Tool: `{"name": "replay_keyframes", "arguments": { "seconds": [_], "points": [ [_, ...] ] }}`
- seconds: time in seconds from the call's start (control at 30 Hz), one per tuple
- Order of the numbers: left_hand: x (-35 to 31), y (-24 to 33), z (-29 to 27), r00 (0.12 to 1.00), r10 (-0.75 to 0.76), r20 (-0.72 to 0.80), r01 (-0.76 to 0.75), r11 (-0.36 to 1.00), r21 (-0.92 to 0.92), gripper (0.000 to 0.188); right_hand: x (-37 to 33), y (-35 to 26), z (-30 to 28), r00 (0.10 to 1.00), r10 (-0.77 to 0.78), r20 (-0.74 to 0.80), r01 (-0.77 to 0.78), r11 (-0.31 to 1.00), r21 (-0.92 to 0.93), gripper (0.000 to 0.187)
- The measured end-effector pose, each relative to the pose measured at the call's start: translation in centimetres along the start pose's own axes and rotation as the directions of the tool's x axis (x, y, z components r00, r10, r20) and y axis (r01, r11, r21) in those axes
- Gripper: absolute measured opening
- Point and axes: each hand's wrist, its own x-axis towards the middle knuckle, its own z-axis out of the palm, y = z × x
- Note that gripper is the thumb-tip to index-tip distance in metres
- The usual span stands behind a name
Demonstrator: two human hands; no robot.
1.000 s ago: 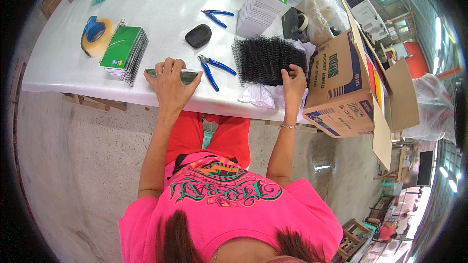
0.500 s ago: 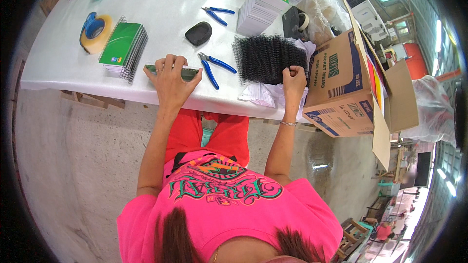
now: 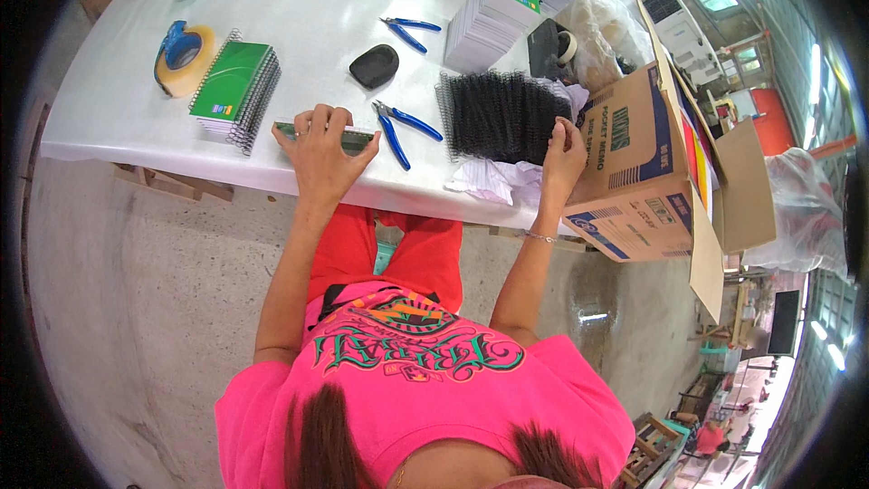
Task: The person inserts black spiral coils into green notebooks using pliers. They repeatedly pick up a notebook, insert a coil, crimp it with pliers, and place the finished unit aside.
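Near the table's front edge, my left hand is closed over a small green-covered memo pad, thumb at its right end. At the right end of a pile of black spiral binding coils, my right hand has its thumb and fingertips pinched together. Whether a coil is in that pinch is too fine to make out. Between my hands lie blue-handled wire cutters, jaws toward my left hand. Left of that hand is a stack of green spiral memo pads with black coils.
A tape roll, a black rounded object and second cutters lie farther back. Behind the coils stands a tall stack of pads. An open carton borders my right hand. Crumpled paper lies under the coils.
My right hand has moved right along the coil pile toward the carton, its fingers still pinched. My left hand stays on the memo pad. The whole view has shifted slightly.
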Motion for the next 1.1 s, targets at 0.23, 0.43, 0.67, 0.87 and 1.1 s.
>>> {"name": "replay_keyframes", "arguments": {
  "seconds": [0.23,0.43,0.67,0.87,1.1],
  "points": [
    [0.1,-0.3,0.0,1.0,0.0,0.008,0.001,0.998,-0.065,0.042,-1.4,-4.7,-0.4,0.936,0.061,0.346,-0.278,0.73,0.625,0.024],
    [0.5,-0.3,-0.5,0.999,0.012,0.05,-0.008,0.997,-0.077,0.039,-4.2,-7.8,1.4,0.851,-0.142,0.505,-0.227,0.769,0.598,0.02],
    [0.8,-0.6,-0.7,0.998,0.04,0.052,-0.031,0.988,-0.152,0.038,-9.4,-8.6,7.1,0.606,-0.139,0.783,-0.199,0.926,0.319,0.018],
    [1.2,-1.3,-1.7,0.985,0.071,0.155,-0.019,0.95,-0.311,0.029,-10.7,-8.6,9.7,0.649,-0.377,0.661,0.148,0.915,0.376,0.015],
    [0.7,-1.9,-1.4,0.986,0.094,0.14,-0.042,0.942,-0.333,0.023,-10.6,-9.1,9.7,0.637,-0.475,0.607,0.274,0.875,0.398,0.016]
  ]
}}
